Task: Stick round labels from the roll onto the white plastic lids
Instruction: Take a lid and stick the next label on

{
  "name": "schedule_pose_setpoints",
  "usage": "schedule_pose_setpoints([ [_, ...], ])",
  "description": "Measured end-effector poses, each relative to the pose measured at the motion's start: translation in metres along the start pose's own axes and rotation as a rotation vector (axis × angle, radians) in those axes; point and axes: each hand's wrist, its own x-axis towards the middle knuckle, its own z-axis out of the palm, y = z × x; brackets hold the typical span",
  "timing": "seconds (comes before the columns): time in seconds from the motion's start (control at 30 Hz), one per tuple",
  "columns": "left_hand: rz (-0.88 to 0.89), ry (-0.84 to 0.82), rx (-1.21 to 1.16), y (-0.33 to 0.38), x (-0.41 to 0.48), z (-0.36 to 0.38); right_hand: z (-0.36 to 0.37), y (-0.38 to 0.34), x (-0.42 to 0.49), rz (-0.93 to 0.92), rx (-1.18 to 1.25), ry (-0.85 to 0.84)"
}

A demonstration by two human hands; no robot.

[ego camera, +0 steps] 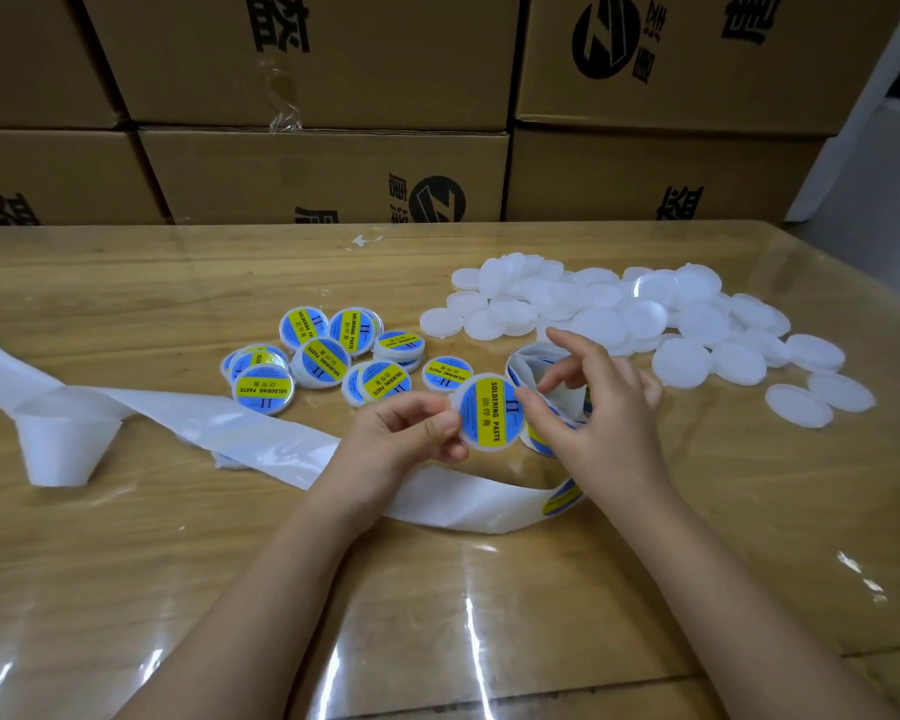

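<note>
While your left hand (409, 433) pinches the labelled lid (489, 413) by its rim at frame centre, your right hand (598, 418) spreads its fingers loosely, thumb touching the lid's edge. The lid looks light and stiff, so rim grips suit it.

The held lid (491, 412) and labelled lids (320, 362) read "SOLDERING PASTE"

Label roll (530, 356) mostly behind right hand (601, 413) and lid (489, 414)
</note>
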Motion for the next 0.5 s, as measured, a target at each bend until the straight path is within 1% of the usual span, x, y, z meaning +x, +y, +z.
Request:
schedule_pose_setpoints([
  [0.1, -0.011, -0.059, 0.062, 0.000, -0.002, 0.003, 0.001, -0.002, -0.001, 0.007, 0.014, -0.004],
  [0.37, -0.048, -0.097, 0.124, 0.003, -0.005, 0.012, 0.006, -0.013, -0.008, -0.030, 0.002, -0.076],
  [0.5, -0.033, -0.065, 0.102, 0.002, -0.004, 0.011, 0.003, -0.008, -0.004, -0.008, 0.008, -0.039],
])
